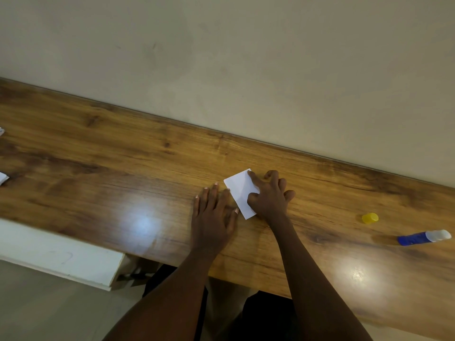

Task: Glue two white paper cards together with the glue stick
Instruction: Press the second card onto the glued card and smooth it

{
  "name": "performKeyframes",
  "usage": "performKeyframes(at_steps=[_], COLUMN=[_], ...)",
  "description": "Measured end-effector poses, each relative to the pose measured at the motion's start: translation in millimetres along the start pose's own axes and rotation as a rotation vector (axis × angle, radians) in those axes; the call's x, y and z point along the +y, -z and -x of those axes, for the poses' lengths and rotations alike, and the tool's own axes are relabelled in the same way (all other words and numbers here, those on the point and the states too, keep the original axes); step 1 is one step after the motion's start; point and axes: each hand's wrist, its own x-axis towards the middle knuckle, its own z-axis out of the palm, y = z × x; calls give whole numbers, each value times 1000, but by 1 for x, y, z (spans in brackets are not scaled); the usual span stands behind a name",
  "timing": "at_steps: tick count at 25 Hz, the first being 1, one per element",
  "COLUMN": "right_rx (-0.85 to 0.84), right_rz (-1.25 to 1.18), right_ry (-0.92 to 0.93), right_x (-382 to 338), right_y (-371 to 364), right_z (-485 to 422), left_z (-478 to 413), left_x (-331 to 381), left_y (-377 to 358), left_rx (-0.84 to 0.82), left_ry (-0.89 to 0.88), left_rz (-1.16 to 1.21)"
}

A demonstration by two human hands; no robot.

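the card point(240, 190) lies flat on the tabletop point(123, 168), seemingly 2 stacked as 1. the right hand point(268, 195) presses it with spread thumb and forefinger. the left hand point(211, 217) lies flat, fingers straight, just left of the card. best to press firmly, sweep out to the edges and keep the corners aligned. the glue stick point(423, 237) and cap point(370, 217) lie well right of the card.

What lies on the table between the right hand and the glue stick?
Only the yellow cap, nearer the glue stick than the right hand; otherwise bare table. Head view.
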Motion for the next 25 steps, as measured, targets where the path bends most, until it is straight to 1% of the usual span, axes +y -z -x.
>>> performKeyframes(at_steps=[2, 5, 7, 11, 14, 17, 19, 25], right_rx=[22, 124, 159, 149, 114, 94, 97, 85], right_rz=[-24, -36, -21, 17, 11, 15, 21, -54], right_ry=[5, 6, 27, 66, 103, 198, 229, 185], right_x=[2, 15, 28, 39, 26, 11, 5, 5], right_y=[3, 5, 3, 5, 5, -3, -6, -5], right_z=[3, 20, 37, 57, 66, 82, 88, 69], left_z=[0, 0, 0, 0, 0, 1, 0, 0], left_x=[0, 0, 1, -1, 0, 0, 1, 0], left_y=[0, 0, 0, -2, -2, 0, 1, 0], left_rx=[2, 12, 21, 9, 1, 3, 8, -8], left_ry=[-2, 8, 8, 14, 16, 10, 8, 14], left_rz=[5, 14, 4, 3, 1, -3, 3, 8])
